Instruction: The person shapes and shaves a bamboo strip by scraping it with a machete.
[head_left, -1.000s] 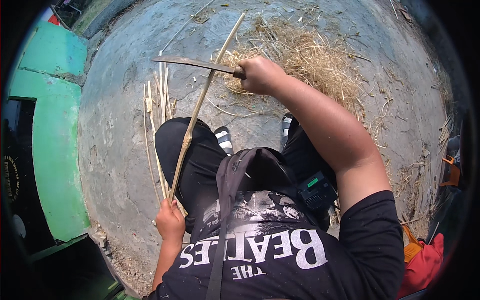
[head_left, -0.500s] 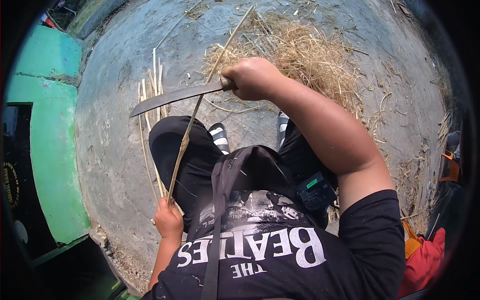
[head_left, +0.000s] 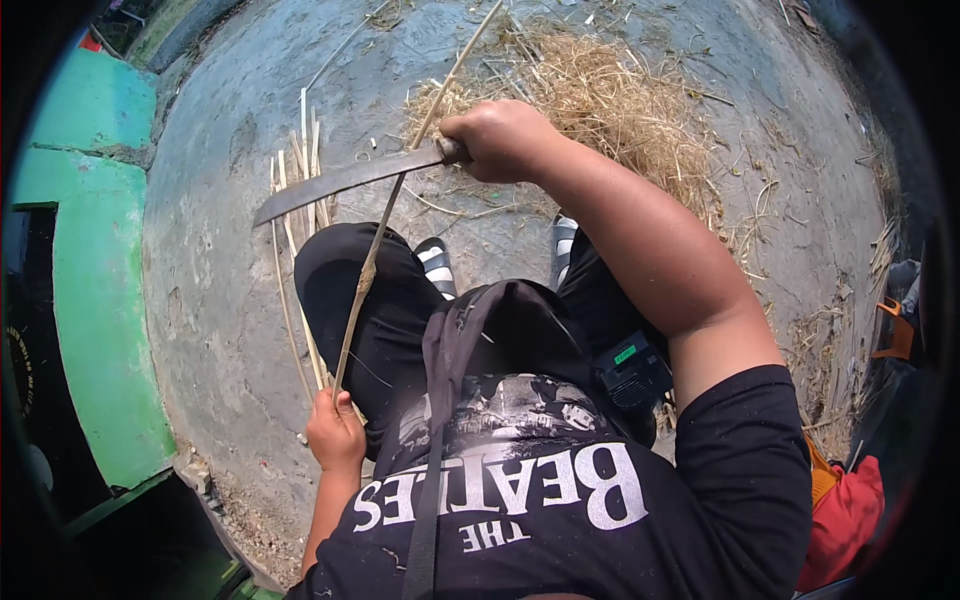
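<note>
The left hand (head_left: pixel 335 432) was curled, grasping the lower end of a strip (head_left: pixel 367 278); thinner strips (head_left: pixel 304 125) ran down to the same hand, though whether it gripped them too could not be told. The right hand (head_left: pixel 503 142) was clenched round the short handle of a knife (head_left: pixel 345 180), its long, curved metal blade lying across the strip above the left knee (head_left: pixel 330 262). The strip was pale, slim and slightly bent, with a knobby swelling partway along, and slanted up and away. Beyond the right hand lay tangled, straw-coloured shavings (head_left: pixel 620 115) on rough grey ground (head_left: pixel 225 330).
</note>
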